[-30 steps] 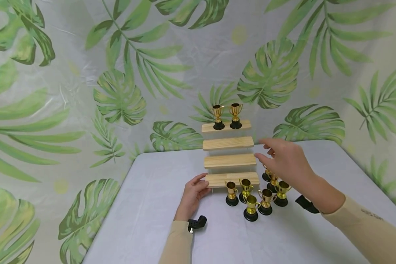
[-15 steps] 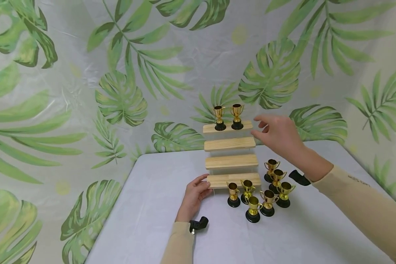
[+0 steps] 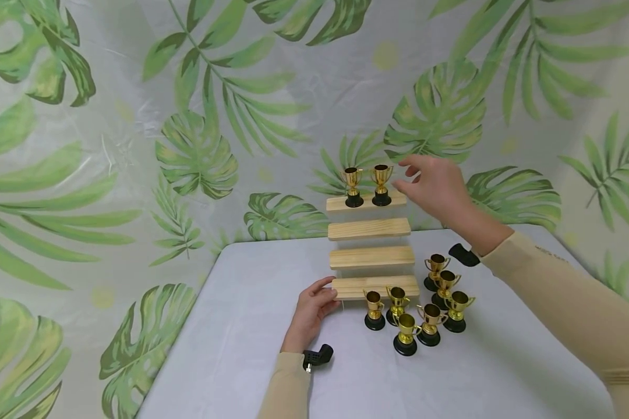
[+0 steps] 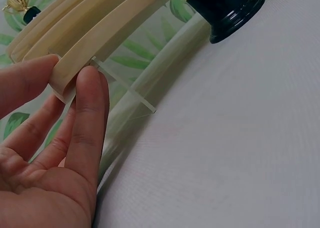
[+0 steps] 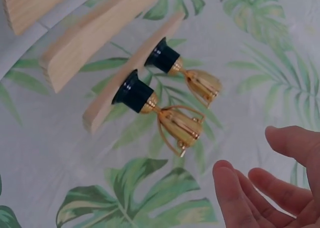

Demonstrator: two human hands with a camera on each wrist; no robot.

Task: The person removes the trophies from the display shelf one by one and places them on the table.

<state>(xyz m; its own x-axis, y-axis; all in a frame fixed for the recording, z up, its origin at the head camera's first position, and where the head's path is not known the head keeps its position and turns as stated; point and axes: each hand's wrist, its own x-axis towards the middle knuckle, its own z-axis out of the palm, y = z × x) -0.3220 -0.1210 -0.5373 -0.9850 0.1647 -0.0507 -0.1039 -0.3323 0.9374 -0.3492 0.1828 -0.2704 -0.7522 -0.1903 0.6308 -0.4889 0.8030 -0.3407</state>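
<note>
A tiered wooden display stand (image 3: 369,228) with clear side supports stands on the table. My left hand (image 3: 310,308) pinches the left end of its lowest board (image 4: 75,70) between thumb and fingers. On the top board two gold trophy cups with black bases stand upright side by side, a left trophy (image 3: 353,187) and a right trophy (image 3: 381,185). My right hand (image 3: 437,186) hovers just right of the right trophy, holding nothing, thumb and fingers apart. In the right wrist view a gap shows between the fingers (image 5: 230,188) and the nearer trophy (image 5: 182,125).
Several more gold trophies, among them a front trophy (image 3: 406,334) and a rear one (image 3: 437,270), stand on the white-covered table (image 3: 230,337) before and right of the stand. A leaf-patterned curtain (image 3: 272,116) hangs behind. Both wrists wear black camera mounts.
My right hand has risen from beside the middle boards to the level of the top-board trophies. The left hand keeps its hold on the lowest board. The view has shifted slightly.
</note>
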